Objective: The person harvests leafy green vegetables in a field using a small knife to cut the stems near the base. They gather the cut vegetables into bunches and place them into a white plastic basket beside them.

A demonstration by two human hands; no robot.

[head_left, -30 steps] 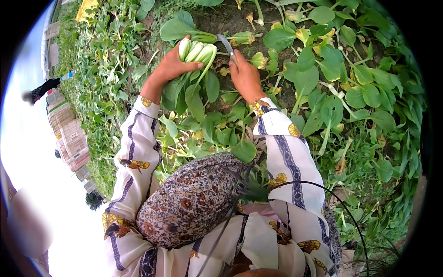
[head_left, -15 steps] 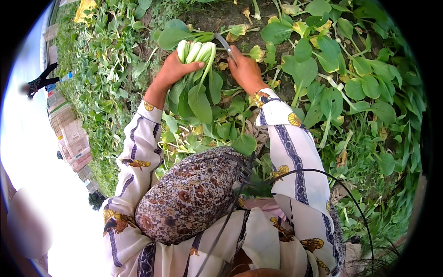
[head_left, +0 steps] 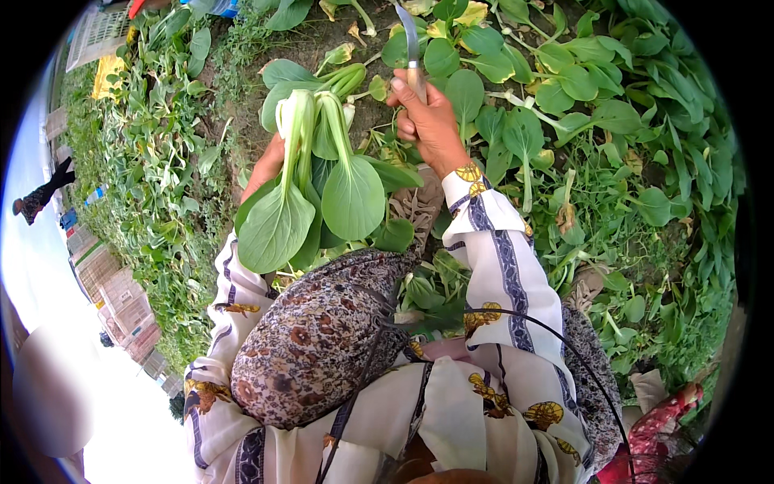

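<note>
The bok choy (head_left: 310, 185) hangs upside down in my left hand (head_left: 268, 165), pale stalks up, broad green leaves drooping toward my lap. My fingers are wrapped round the stalks from behind, so only the back of the hand shows past the leaves. The plant is lifted clear of the soil, in front of my chest.

Just to its right, my right hand (head_left: 427, 121) is closed tight round the handle of a knife (head_left: 411, 44), its curved blade pointing up and away from me, over the bare earth. The two hands are apart, the knife not touching the bok choy.

Below the leaves sits my patterned bag (head_left: 322, 339), brown with small flowers, resting against my white sleeves (head_left: 500, 258) with dark stripes and yellow motifs. A thin black cable (head_left: 556, 339) loops over my right arm.

All around lies the bed (head_left: 613, 137) of more leafy greens, some cut leaves scattered on the soil (head_left: 306, 48) ahead. Far left, a person (head_left: 40, 198) in dark clothes stands well away.
</note>
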